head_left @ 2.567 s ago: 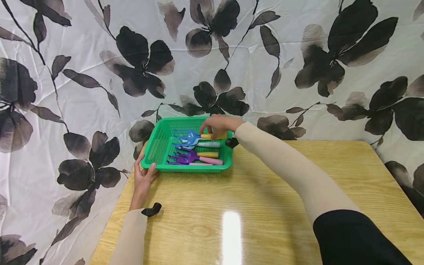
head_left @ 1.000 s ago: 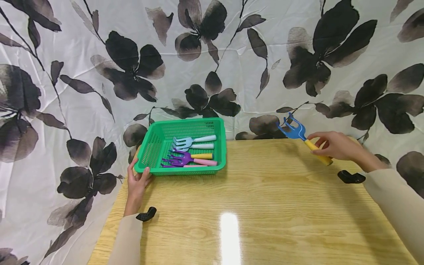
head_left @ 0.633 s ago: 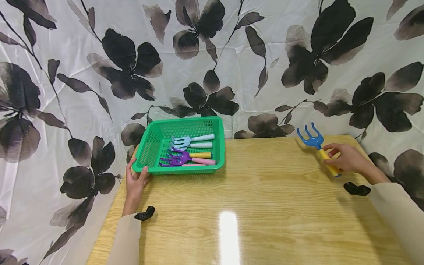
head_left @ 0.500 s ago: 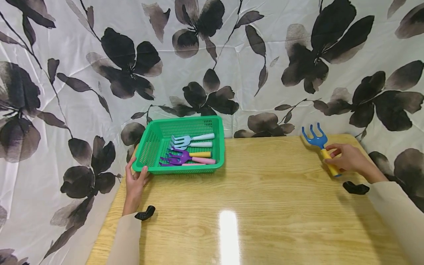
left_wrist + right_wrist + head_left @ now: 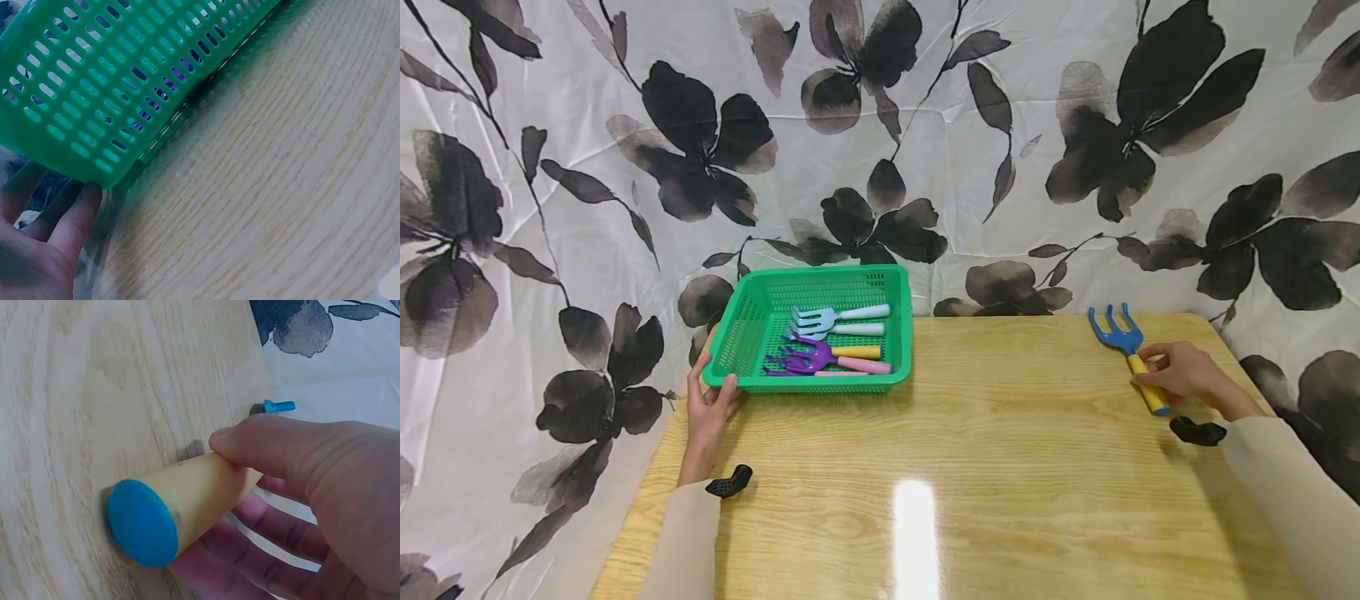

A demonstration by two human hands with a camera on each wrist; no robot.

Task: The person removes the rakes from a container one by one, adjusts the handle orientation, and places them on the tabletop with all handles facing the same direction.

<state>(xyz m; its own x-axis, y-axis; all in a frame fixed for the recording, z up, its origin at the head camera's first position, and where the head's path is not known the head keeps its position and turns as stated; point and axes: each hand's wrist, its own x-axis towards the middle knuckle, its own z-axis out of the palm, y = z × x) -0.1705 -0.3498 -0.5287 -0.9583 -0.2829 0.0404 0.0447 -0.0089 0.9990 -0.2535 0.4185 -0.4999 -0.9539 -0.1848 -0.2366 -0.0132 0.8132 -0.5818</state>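
In the head view my right hand (image 5: 1191,375) holds a blue hand fork (image 5: 1122,340) by its yellow handle, low over the table's right side with the tines pointing away. The right wrist view shows the thumb on top of the yellow handle (image 5: 194,487), fingers along its side and the blue end cap close to the tabletop. My left hand (image 5: 705,417) grips the near left corner of a green plastic basket (image 5: 820,384), thumb in front and fingers at the side. Inside lie light blue forks (image 5: 818,320), purple forks (image 5: 808,360) with pink handles, and another yellow handle (image 5: 859,352).
The wooden table (image 5: 1000,467) spreads in front of and to the right of the basket, with a bright glare patch near its front. A floral cloth (image 5: 985,167) hangs behind the table's back edge and down its left side.
My right hand has taken the blue hand fork out of the basket, carried it right and lowered it to the tabletop, tines turning away. My left hand has stayed at the basket's corner.
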